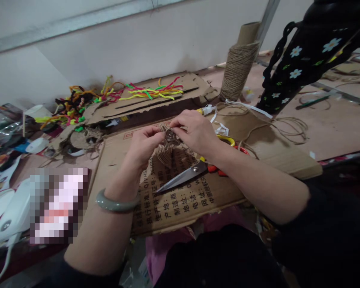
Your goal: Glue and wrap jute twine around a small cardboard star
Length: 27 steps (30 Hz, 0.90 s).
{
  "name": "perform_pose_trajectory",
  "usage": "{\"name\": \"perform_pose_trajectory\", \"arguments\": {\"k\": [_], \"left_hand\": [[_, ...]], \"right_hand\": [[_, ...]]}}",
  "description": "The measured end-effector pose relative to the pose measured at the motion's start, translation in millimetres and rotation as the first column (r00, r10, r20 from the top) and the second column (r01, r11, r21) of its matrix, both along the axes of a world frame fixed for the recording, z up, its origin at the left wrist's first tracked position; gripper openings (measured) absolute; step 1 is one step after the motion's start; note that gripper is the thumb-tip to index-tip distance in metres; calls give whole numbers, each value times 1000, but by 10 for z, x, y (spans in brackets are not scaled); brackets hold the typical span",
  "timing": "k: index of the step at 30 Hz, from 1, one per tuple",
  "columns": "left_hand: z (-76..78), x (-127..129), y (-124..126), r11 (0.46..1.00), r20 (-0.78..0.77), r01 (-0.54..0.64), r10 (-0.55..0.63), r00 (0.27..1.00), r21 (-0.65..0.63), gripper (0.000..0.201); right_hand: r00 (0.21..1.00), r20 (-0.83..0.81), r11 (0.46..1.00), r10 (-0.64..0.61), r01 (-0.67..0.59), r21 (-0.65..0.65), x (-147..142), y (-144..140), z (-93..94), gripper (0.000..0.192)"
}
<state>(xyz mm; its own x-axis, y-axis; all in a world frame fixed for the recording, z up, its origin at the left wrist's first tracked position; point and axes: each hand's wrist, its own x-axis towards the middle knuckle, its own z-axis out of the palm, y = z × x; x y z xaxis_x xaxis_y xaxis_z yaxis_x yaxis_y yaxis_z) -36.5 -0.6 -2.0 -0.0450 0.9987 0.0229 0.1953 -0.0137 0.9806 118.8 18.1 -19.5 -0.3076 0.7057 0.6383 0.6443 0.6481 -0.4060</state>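
- Both hands meet over the middle of the cardboard sheet (228, 192). The left hand (144, 146) has its fingers drawn together in a pinch on the near-left side of a small jute-wrapped piece (167, 146), and the right hand (195, 132) curls over it from the far right, fingertips nipping its dark top.
- The piece is held just above the cardboard, between the 2 hands, with its fan of twine hanging toward the printed flap. In my judgement the main risk is the wrap slackening: if either pinch eases, the coils could spring loose, since only fingertips seem to hold them.
- The scissors (184, 176) lie directly under the right forearm, blades apart or nearly so, pointing near-left, orange handles tucked beneath the wrist. Lowering that arm could press skin onto the blade or knock the scissors off the near edge toward the lap.
- A loose strand of twine (288, 130) trails right across the board. It probably runs to the twine spool (238, 68) standing far right. A sharp tug might tip that tall spool.
- A glue tube (206, 110) sits just beyond the right hand. I cannot tell whether it is capped. If it is open, a brush of the knuckles could smear glue on the work.
- The jade bangle (115, 205) on the left wrist rides close to the cardboard and might catch its edge.
- The pipe cleaners (150, 93) far left lie well apart and pose little trouble.
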Motion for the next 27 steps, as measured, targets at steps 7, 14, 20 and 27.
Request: {"name": "perform_pose_trajectory", "arguments": {"k": [7,14,20,27], "left_hand": [[-13,10,14,998,70,-55,53,996,28,7],[-53,-12,18,999,109,-14,10,994,35,10],[-39,-1,12,1000,129,30,-31,991,8,8],[-55,-28,3,996,127,86,-82,988,-19,10]], "right_hand": [[991,131,989,-35,16,145,-24,-64,5,22],[973,223,987,-59,24,159,-42,-91,5,24],[975,213,988,-61,28,153,-30,-96,0,25],[975,211,989,-68,39,141,-38,-98,6,24]]}}
